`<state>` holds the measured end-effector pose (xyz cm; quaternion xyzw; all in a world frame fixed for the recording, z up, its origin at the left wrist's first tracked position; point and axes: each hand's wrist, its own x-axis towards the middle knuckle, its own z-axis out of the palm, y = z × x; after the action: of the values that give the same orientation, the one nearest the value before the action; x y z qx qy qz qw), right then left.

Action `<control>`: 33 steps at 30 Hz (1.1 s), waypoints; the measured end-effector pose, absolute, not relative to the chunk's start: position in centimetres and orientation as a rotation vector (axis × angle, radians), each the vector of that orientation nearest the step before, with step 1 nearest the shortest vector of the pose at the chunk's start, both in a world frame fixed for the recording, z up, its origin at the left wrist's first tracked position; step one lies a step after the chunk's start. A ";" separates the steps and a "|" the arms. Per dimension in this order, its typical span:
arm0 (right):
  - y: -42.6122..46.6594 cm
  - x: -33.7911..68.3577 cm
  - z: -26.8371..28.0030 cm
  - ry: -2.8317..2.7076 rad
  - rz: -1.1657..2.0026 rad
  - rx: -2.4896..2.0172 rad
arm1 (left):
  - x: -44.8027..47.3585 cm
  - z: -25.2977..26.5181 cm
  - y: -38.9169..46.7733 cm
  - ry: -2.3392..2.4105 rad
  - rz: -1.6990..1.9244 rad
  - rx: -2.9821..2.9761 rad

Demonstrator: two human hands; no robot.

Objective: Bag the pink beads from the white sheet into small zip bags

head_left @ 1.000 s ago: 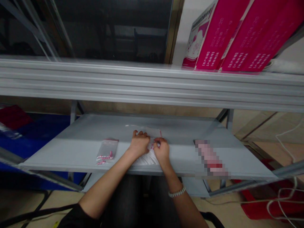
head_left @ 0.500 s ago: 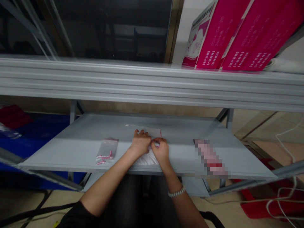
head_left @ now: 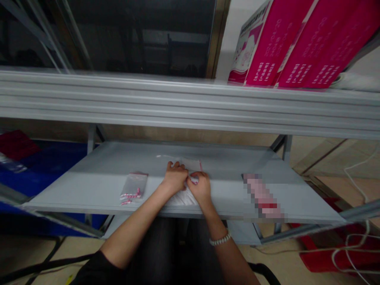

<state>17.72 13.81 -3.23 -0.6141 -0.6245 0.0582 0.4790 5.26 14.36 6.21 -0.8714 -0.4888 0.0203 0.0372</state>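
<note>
On the grey table [head_left: 225,158], my left hand [head_left: 176,177] and my right hand [head_left: 202,188] meet at the fingertips above a clear plastic zip bag [head_left: 185,198] with a red edge. A small pink-and-white beaded strand [head_left: 194,182] shows in the pinch of my right hand. My left thumb and forefinger are closed against the right fingertips, the other left fingers bent outward. What the left pinch holds is hidden. To the left lies a second zip bag [head_left: 137,183], with several pink-and-white strands [head_left: 132,195] at its lower end.
A blurred-out pinkish object [head_left: 263,196] lies on the right of the table. A metal rail [head_left: 184,103] crosses behind it, with pink boxes [head_left: 276,47] above. Blue material [head_left: 68,158] is on the left; white cables [head_left: 353,249] hang at the lower right.
The right fingers have shifted slightly left, and more of the beaded strand shows. The left hand has barely moved. Both bags stay where they were.
</note>
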 end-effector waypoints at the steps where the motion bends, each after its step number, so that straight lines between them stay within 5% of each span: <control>1: 13.8 17.7 -3.2 -1.524 0.143 -1.500 | 5.2 6.2 14.3 -1.500 0.062 -2.674; 33: 13.8 17.9 -2.8 -1.443 0.361 -1.125 | 1.0 3.8 16.2 -1.505 -0.413 -2.860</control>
<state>17.94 13.76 -2.85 -0.4843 -0.6214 0.1556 0.5959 1.03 16.19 3.80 -0.8764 -0.4611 -0.1266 -0.0582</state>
